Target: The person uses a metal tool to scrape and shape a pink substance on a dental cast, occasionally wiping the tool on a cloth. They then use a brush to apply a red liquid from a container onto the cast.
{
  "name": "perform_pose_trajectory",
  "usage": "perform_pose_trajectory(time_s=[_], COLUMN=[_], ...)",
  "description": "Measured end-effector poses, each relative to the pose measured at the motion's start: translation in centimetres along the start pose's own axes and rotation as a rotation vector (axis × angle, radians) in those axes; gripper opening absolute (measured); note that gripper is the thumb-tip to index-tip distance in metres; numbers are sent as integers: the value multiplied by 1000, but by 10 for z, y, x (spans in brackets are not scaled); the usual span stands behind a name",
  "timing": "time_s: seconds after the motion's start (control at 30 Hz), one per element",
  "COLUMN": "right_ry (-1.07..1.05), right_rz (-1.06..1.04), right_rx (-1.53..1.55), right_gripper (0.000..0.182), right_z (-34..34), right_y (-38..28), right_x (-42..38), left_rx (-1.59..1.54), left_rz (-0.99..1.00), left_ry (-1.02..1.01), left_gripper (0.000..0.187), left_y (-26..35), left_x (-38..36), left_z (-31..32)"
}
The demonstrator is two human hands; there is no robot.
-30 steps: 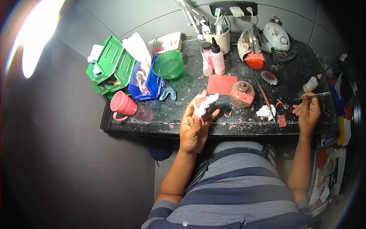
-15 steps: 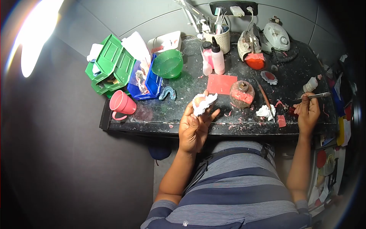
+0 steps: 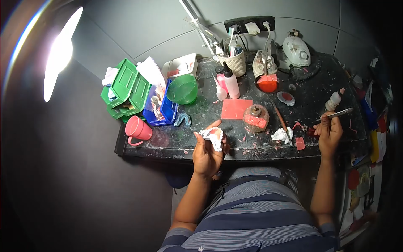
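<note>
My left hand (image 3: 205, 161) is closed around a white plaster dental cast (image 3: 216, 137) with pink wax on it, just over the bench's front edge. In my right hand (image 3: 330, 136), on the right, is a slim metal wax knife (image 3: 341, 113), gripped with the blade pointing right. Between the hands stands a glass spirit lamp (image 3: 255, 122) with pink wax on it, beside a flat pink wax sheet (image 3: 236, 109). A brown-handled tool (image 3: 280, 116) rests on a crumpled white wad (image 3: 280, 135). A small white bottle (image 3: 333, 102) is just beyond my right hand.
On the left are a pink mug (image 3: 139, 128), green bins (image 3: 132, 86), a blue bin (image 3: 170, 113) and a green bowl (image 3: 183, 90). Squeeze bottles (image 3: 231, 84), a brush holder (image 3: 233, 64) and a red-filled pan (image 3: 267, 86) stand farther back. Wax scraps litter the dark bench (image 3: 201, 113).
My left hand has turned the dental cast and brought it lower, closer to the bench edge. The right hand keeps its hold on the wax knife. The whole view has shifted slightly.
</note>
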State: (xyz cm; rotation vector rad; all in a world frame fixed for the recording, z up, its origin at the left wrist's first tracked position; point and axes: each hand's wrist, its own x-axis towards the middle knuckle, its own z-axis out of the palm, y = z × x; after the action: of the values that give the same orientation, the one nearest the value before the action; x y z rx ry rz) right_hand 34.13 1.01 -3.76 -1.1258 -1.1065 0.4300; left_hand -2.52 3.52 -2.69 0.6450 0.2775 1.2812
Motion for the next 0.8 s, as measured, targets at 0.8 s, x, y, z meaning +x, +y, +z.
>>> perform_pose_trajectory(time_s=[0.8], right_ry=[-32], right_rz=[34], right_rx=[2], right_gripper=[21], right_z=[0], right_y=[0], right_x=[0], left_rx=[300], left_rz=[-32], left_ry=[70], left_gripper=[78], left_y=[0], left_x=[-5], left_z=[3])
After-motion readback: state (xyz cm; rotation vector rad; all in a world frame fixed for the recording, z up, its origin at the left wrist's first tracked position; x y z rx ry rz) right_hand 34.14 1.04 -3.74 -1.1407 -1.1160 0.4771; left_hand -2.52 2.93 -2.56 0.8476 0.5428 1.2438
